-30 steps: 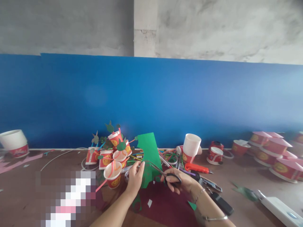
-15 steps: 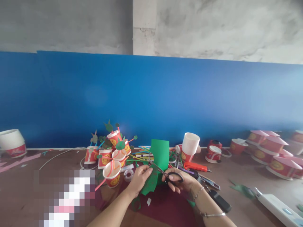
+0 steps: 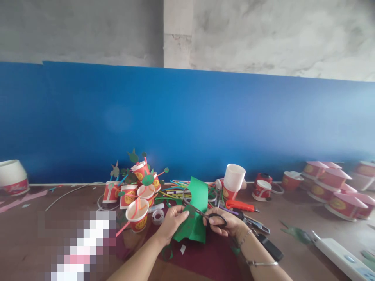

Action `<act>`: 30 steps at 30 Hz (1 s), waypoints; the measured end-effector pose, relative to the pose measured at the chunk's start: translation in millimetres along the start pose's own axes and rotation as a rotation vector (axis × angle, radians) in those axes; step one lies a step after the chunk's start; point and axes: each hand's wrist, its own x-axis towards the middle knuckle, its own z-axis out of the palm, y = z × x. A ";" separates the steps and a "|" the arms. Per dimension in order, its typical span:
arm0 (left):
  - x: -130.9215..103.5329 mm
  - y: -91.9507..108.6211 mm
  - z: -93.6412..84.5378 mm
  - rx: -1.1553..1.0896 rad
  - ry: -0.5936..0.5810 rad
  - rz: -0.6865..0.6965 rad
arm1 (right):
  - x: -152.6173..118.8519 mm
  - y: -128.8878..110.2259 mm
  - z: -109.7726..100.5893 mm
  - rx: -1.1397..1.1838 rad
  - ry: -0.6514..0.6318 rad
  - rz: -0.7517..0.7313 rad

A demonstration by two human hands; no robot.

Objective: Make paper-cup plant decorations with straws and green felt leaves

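Green paper (image 3: 199, 197) has shifted to the right and lower between the hands since the earliest frame; its upper end now stands lower against the blue panel (image 3: 187, 128), and a lower flap hangs to the right of the pinched part. Both hands remain near the same working position.

Step in hand, as judged: cutting the paper with scissors (image 3: 207, 217). Paper location: raised above the counter (image 3: 293, 207), over a dark red sheet (image 3: 213, 259), in front of the straws (image 3: 175, 192). The blades lie across the paper, pointing toward the left hand (image 3: 172, 223); whether they are apart or together cannot be told.

Next move, as judged: it calls for feeding the paper into the blades while the left fingertips keep clear of the cutting line.

Left hand: grip clamped on the paper, thumb uppermost, fingers behind; forearm reaching forward and inward from the lower edge of view.

Right hand (image 3: 225, 223): grip closed around the scissors' handles; forearm angled inward from the lower right, with a bracelet (image 3: 245, 237) at the wrist and a bangle (image 3: 261, 263) farther up. The two hands are near each other, with the paper between them.
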 end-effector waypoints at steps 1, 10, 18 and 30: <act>0.2 -0.8 -0.6 0.001 -0.003 -0.006 | -0.6 -0.1 -0.5 -0.006 0.000 0.004; -0.3 -2.0 -3.2 0.068 -0.028 0.000 | -4.7 -1.9 -1.6 -0.037 0.021 0.055; -8.1 5.5 10.8 0.122 -0.136 0.045 | -2.0 1.6 -2.7 -0.034 0.045 0.006; -9.2 0.2 13.8 0.197 -0.045 0.075 | 11.8 8.0 6.5 0.047 0.194 -0.096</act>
